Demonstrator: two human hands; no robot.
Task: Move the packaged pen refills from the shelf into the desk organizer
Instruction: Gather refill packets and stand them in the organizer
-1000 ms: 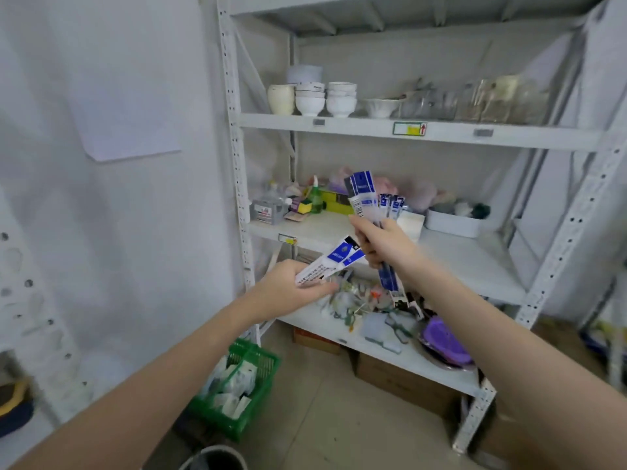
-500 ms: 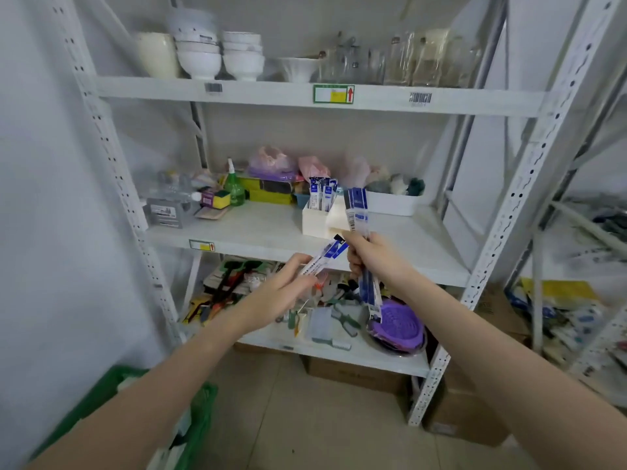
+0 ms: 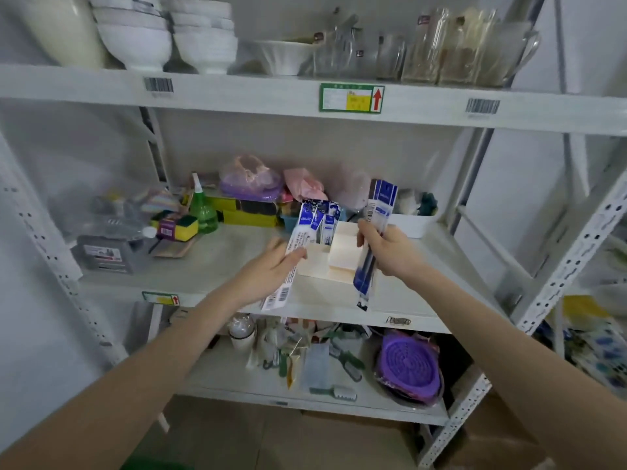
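White shelving fills the frame; at centre, the left hand [image 3: 271, 266] pinches one refill pack [image 3: 292, 262] beside the organizer [image 3: 334, 262] (ready to drop in), while the right hand [image 3: 386, 249] grips spare packs [image 3: 373, 245].

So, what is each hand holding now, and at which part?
Left hand grips one refill pack near its middle. Right hand grips other packs around their middle.

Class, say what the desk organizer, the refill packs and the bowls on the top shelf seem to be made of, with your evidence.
Desk organizer: probably matte cream plastic or card; flat, dull walls.
Refill packs: printed film or card, slightly glossy; thin, with barcodes.
Bowls: likely glazed white ceramic; smooth and stacked.
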